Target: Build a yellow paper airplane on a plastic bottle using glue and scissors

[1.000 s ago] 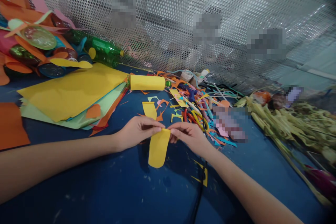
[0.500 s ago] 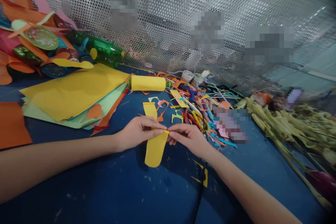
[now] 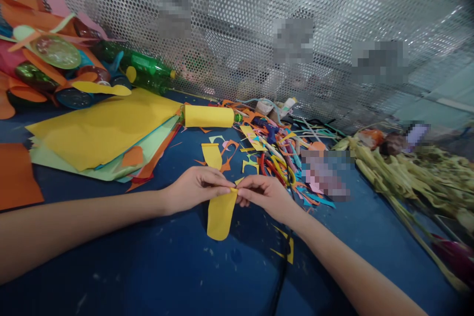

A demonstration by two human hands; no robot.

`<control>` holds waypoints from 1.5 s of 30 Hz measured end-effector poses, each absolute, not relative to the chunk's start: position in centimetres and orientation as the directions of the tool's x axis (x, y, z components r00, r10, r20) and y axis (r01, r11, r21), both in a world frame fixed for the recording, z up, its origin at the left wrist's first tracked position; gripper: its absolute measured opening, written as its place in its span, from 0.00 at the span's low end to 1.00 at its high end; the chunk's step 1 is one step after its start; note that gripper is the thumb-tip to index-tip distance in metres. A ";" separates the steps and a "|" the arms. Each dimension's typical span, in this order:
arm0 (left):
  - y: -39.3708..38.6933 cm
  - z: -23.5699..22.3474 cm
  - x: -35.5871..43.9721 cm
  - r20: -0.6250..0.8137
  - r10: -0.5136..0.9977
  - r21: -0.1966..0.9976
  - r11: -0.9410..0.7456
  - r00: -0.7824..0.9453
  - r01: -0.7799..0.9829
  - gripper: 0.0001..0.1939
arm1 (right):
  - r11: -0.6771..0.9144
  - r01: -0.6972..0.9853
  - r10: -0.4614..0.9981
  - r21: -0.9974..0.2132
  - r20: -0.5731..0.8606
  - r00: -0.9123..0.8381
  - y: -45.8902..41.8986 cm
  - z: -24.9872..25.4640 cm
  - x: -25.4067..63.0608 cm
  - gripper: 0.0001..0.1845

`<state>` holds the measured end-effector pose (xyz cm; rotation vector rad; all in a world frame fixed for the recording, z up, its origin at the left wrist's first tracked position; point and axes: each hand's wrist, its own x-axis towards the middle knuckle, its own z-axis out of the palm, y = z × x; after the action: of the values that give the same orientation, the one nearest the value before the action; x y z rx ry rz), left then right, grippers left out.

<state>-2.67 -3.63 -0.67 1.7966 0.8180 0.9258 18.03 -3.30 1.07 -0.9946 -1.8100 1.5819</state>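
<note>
L hand point(image 3: 198, 188): pinch grip, thumb + fingers closed on top edge of yellow paper strip point(image 3: 221, 219).
R hand point(image 3: 264, 195): same edge, opp. corner, also pinched tight; other fingers curled under. Fingertips of both hands nearly meet.
Yellow paper strip: btwn the 2 hands, approx mid-view, narrow fold along top, rounded end hanging twd near side of counter point(image 3: 155, 271).
Yellow bit point(image 3: 240, 181): just behind fingertips; can't tell if same pc or separate.
2nd yellow pc point(image 3: 212, 157): on counter, just beyond L hand, narrow tab at far end.
Wrapped bottle point(image 3: 209, 116): green, on its side, yellow paper around body, neck pointing R.
Sheet stack point(image 3: 103, 131): L of wrapped bottle, yellow on top, green/orange/red edges under.
Orange sheet point(image 3: 18, 175): far L.
Bottle pile point(image 3: 57, 54): back L, coloured paper pcs on bottles.
Scraps + blue tool point(image 3: 272, 132): beyond R hand, mixed colours, messy.
Black cable point(image 3: 280, 276): runs past R wrist twd near edge, yellow offcut point(image 3: 291, 252) touching/under it.
Husks point(image 3: 407, 163): pale heap, R side.
Mesh panel point(image 3: 237, 24): perforated metal, behind everything.
</note>
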 end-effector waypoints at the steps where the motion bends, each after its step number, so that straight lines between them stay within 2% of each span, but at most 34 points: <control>1: -3.6 -0.7 -2.7 0.241 0.835 0.924 -0.353 0.494 0.146 0.08 | 0.048 0.189 0.806 -0.981 -0.073 -0.587 -3.3 1.1 18.0 0.08; 7: -3.7 -0.7 -2.7 0.236 0.840 0.917 -0.360 0.489 0.175 0.08 | 0.097 0.257 0.815 -0.962 -0.071 -0.574 -3.4 1.1 17.9 0.09; 14: -4.1 -0.1 -2.6 0.307 0.829 0.839 -0.468 0.468 0.279 0.09 | 0.120 0.303 0.819 -0.945 -0.079 -0.569 -3.5 1.1 17.9 0.10; 17: -4.2 -0.3 -2.6 0.292 0.844 0.851 -0.444 0.450 0.282 0.09 | 0.118 0.312 0.826 -0.943 -0.081 -0.557 -3.5 1.1 17.8 0.10; 23: -4.0 -0.8 -2.4 0.199 0.916 0.953 -0.264 0.349 0.151 0.11 | 0.197 0.324 0.870 -0.925 0.013 -0.492 -3.3 1.1 17.9 0.09; 29: -3.7 -0.5 -2.5 0.192 0.915 0.956 -0.256 0.355 0.143 0.06 | 0.300 0.394 0.871 -0.869 0.082 -0.484 -3.3 1.1 18.1 0.07; 35: -3.8 -0.7 -2.5 0.206 0.906 0.949 -0.278 0.369 0.152 0.07 | 0.463 0.451 0.854 -0.763 0.248 -0.457 -3.8 0.7 17.7 0.12; 38: -3.8 -0.8 -2.4 0.172 0.911 0.945 -0.259 0.375 0.198 0.07 | 0.548 0.508 0.821 -0.665 0.312 -0.478 -4.1 0.7 17.4 0.07; 40: -3.9 -0.8 -2.4 0.159 0.914 0.940 -0.257 0.374 0.226 0.07 | 0.588 0.533 0.800 -0.608 0.340 -0.495 -4.2 0.8 17.4 0.06; 45: -3.5 -0.8 -2.7 0.229 0.933 0.956 -0.269 0.278 0.113 0.06 | 0.517 0.587 0.854 -0.623 0.328 -0.404 -3.8 0.7 17.6 0.07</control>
<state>-2.66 -3.54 -0.79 1.6211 0.9816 1.1105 17.64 -3.77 0.70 -1.1686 -2.1338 0.5534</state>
